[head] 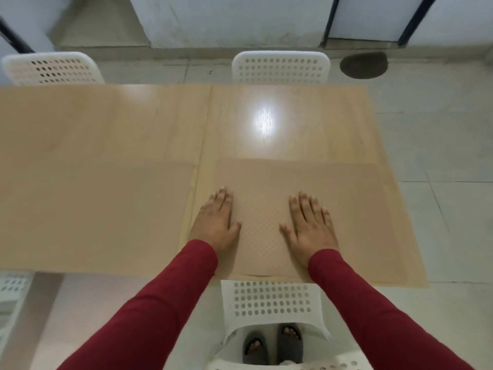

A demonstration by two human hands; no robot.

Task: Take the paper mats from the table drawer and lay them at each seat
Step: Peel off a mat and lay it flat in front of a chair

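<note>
head | hands — left [217, 220], right [310, 225] — flat, fingers straight | pressing paper mat [354, 209]

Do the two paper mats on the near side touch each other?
Apart. The head view shows a strip of bare table between the left mat and the right mat.

The table [149, 121] is pale wood-grain laminate, smooth and glossy enough to mirror a lamp. The paper mat [346, 209] looks matt, with fine embossed dots. The 2 far chairs [280, 66] are perforated white plastic.
</note>
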